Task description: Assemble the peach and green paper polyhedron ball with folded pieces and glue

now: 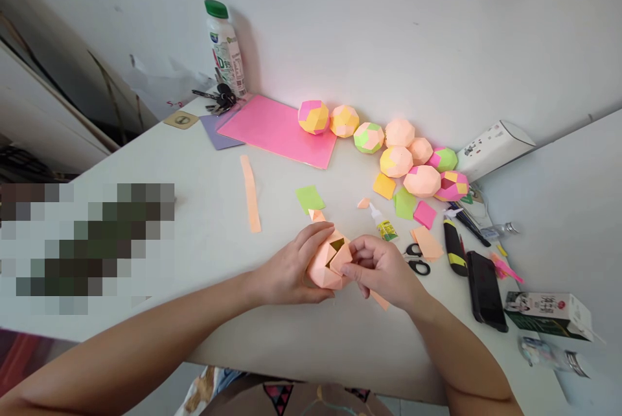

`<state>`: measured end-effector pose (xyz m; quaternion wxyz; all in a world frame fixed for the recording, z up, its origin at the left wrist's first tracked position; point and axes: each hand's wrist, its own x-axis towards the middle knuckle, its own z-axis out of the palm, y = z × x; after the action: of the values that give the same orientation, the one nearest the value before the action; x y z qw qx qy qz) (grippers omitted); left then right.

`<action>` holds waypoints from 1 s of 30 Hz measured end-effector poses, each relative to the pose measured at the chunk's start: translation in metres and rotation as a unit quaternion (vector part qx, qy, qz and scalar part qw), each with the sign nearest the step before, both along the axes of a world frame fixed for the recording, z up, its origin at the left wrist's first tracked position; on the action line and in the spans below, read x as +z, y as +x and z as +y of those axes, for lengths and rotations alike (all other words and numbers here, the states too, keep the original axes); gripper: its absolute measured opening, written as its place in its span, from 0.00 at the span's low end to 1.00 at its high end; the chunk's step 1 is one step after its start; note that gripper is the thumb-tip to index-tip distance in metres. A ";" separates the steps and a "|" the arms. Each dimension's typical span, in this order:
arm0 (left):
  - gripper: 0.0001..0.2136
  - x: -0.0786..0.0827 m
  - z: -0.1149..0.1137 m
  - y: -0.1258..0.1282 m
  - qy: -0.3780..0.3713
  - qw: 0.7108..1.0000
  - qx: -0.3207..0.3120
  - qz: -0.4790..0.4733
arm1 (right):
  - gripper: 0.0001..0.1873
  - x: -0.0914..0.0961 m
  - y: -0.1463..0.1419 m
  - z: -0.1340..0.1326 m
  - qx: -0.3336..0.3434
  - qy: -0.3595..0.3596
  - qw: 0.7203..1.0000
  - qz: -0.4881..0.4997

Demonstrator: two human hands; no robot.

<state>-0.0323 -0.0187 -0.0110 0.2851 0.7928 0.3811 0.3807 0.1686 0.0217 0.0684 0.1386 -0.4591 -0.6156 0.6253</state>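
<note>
A peach folded-paper ball with gaps in its upper side is between my two hands above the table's front. My left hand curves around its left side, fingers over the top and thumb below. With thumb and fingers, my right hand pinches a paper flap at the ball's right edge, beside the dark opening. Just beyond the ball lie a green paper square and a small folded peach piece. A glue bottle and black-handled scissors lie near my right hand; part of the scissors is hidden.
Finished paper balls line the wall at the back. A pink sheet, a peach strip and a white bottle occupy the left. Rightward lie a cutter, a phone and a milk carton.
</note>
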 end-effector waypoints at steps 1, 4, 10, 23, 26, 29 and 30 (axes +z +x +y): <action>0.50 0.000 0.000 0.000 0.005 1.000 0.002 0.001 | 0.13 0.000 0.001 0.001 0.007 -0.004 1.000 0.000; 0.50 -0.001 0.000 0.000 0.018 1.000 0.004 0.007 | 0.14 0.001 0.003 0.004 0.025 -0.031 0.999 0.015; 0.49 0.000 0.000 0.000 0.028 0.999 0.015 0.033 | 0.16 -0.005 0.001 0.006 -0.007 -0.052 0.996 0.071; 0.49 0.000 -0.001 0.003 0.076 0.995 0.027 0.059 | 0.14 0.001 0.006 0.000 -0.019 0.090 0.994 -0.059; 0.47 0.002 -0.002 0.004 0.086 0.994 0.029 0.065 | 0.14 0.002 0.005 0.000 -0.005 0.087 0.992 -0.086; 0.47 0.002 -0.002 0.005 0.089 0.993 0.030 0.068 | 0.15 0.004 0.004 0.002 0.006 0.068 0.993 -0.100; 0.46 0.002 -0.002 0.005 0.088 0.993 0.031 0.070 | 0.14 0.005 0.004 0.003 0.008 0.061 0.993 -0.104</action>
<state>-0.0270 -0.0205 -0.0093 0.1749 0.8273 0.3893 0.3652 0.1722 0.0248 0.0733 0.0966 -0.5075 -0.6676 0.5360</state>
